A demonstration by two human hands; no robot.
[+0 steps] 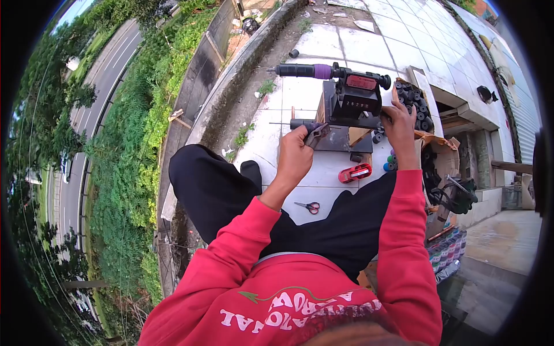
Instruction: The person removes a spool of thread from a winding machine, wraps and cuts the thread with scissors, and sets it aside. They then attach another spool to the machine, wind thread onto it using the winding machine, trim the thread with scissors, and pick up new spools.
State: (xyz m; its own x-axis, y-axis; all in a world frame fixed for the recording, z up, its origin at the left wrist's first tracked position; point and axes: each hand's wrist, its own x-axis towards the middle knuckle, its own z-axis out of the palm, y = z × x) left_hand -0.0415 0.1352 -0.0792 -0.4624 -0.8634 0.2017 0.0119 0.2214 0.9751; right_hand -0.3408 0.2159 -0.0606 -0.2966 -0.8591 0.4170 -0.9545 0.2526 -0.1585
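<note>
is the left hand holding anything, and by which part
The left hand holds a small dark object by its near end; what it is cannot be told.

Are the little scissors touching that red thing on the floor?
Apart. The head view shows white tile between the scissors and the red thing.

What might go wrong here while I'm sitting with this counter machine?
The scissors lie bare on the tiles between your legs, so a shifting leg might get poked. Your right hand is close to the crowded box of dark spools; a bump could scatter some. The machine's purple-wrapped arm juts out sideways and might get knocked.
</note>
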